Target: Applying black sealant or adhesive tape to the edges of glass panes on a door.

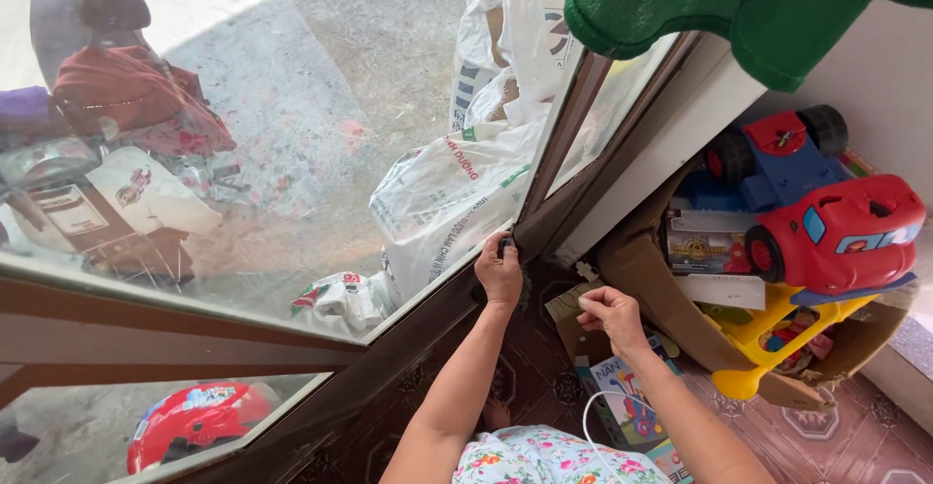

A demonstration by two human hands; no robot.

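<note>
Patterned dark-red floor tiles run along a brown-framed glass door, and that's where I'm working. My left hand has its fingers curled and pinching a small dark latch right at the lower corner where two brown frames meet. My right hand hovers just beside it, fingers bent and drawn together in a loose pinch; whether anything sits between them, I cannot tell. Below that hand lies a colourful picture book on the floor, with a thin white cable looping over my floral-print clothing. Further right, a torn brown cardboard box holds a red and blue plastic toy truck and a yellow plastic toy. Beyond the glass, white printed plastic sacks lean against the door, a parked motorbike stands further left, and a red helmet shows through the lower pane.
</note>
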